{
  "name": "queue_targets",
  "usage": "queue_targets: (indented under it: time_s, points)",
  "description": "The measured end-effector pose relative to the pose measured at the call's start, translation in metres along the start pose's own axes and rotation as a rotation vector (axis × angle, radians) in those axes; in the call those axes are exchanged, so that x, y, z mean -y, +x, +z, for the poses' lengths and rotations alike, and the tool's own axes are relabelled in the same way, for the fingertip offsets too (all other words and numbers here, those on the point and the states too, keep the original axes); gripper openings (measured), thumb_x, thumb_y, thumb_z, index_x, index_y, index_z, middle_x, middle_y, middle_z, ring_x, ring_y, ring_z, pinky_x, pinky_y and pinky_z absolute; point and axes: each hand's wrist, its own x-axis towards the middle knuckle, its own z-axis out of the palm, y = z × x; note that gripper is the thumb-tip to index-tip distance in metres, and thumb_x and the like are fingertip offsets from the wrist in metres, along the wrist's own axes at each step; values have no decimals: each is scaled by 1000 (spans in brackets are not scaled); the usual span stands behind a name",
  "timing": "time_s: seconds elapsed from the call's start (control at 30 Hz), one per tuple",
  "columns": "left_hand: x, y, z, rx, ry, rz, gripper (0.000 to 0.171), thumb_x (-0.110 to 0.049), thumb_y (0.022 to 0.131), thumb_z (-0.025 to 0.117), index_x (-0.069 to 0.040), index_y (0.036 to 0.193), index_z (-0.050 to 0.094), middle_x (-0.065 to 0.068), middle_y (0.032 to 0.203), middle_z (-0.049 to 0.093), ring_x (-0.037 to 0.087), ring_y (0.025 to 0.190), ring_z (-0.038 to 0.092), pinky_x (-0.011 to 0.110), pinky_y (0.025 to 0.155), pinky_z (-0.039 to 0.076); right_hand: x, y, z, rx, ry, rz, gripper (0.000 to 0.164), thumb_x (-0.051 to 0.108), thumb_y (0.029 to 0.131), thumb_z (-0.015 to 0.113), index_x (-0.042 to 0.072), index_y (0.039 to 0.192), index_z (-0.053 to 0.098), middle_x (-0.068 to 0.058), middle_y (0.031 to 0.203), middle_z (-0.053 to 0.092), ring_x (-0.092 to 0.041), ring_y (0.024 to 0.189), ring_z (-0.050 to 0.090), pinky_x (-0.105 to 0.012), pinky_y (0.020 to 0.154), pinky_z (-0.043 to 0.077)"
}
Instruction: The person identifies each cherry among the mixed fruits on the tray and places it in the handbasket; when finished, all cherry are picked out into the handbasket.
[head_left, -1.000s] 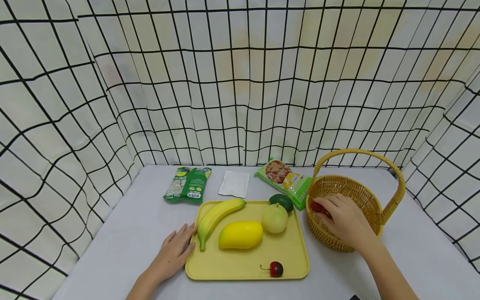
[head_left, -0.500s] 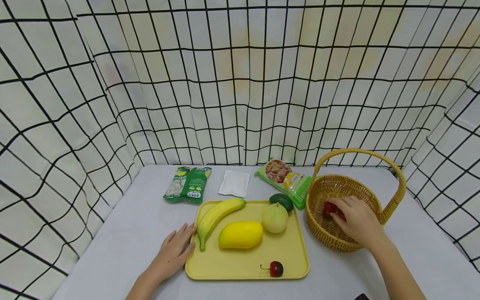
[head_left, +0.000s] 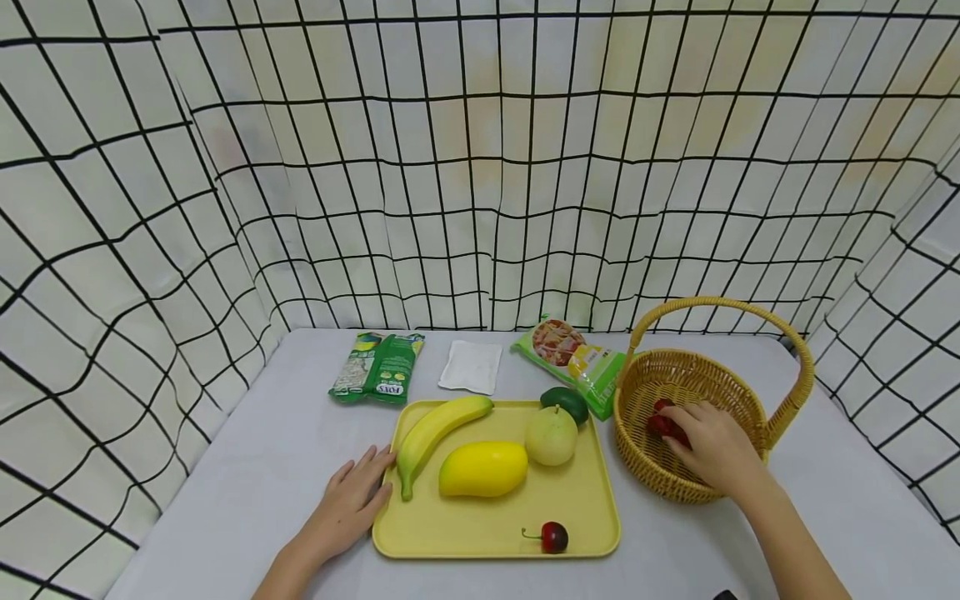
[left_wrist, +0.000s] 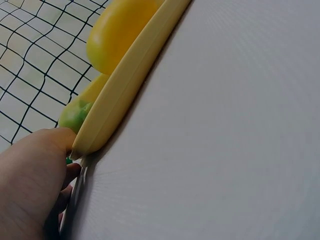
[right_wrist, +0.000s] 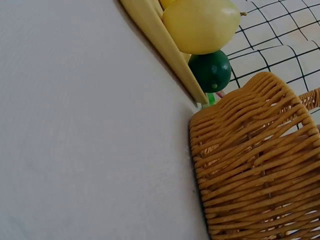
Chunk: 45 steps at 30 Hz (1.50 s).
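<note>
My left hand rests against the left edge of the yellow tray, fingers extended and thumb at the rim. In the left wrist view the thumb side of the left hand meets the tray's corner. Inside the wicker basket, my right hand reaches low and pinches a dark red fruit between thumb and fingers. The fingers partly cover this fruit. A banana, a mango, a pale green round fruit and a cherry lie on the tray.
A dark green fruit sits at the tray's back right corner. Behind are a green snack bag, a white packet and a light green bag. The basket's tall handle arches up; black-lined netting stands behind.
My right hand has moved right and deeper into the basket, carrying the red fruit from near the left rim towards the bottom. My left hand has stayed put at the tray.
</note>
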Motion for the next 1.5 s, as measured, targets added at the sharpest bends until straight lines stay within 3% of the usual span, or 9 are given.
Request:
queue_targets:
  time_s: [0.43, 1.03, 1.5]
  points:
    - [0, 0, 1, -7, 3, 2, 46, -27, 97, 46, -6, 137, 40, 11, 143, 36, 31, 135, 22, 52, 107, 8, -5, -4, 5, 73, 29, 47, 35, 14, 68, 79, 8, 99, 65, -9, 86, 64, -28, 79, 57, -45, 66, 49]
    - [0, 0, 1, -8, 2, 2, 46, -28, 97, 46, -7, 137, 41, 12, 143, 36, 31, 135, 22, 52, 106, 8, -12, -1, 14, 107, -30, 69, 36, 19, 66, 80, 8, 97, 65, -8, 82, 64, -26, 75, 54, -42, 61, 47]
    - [0, 0, 0, -10, -1, 6, 46, -27, 96, 46, -7, 137, 42, 12, 143, 37, 31, 135, 23, 52, 106, 8, -11, -1, 12, 157, -5, 100, 37, 24, 64, 83, 8, 94, 67, -6, 83, 65, -22, 72, 53, -39, 59, 46]
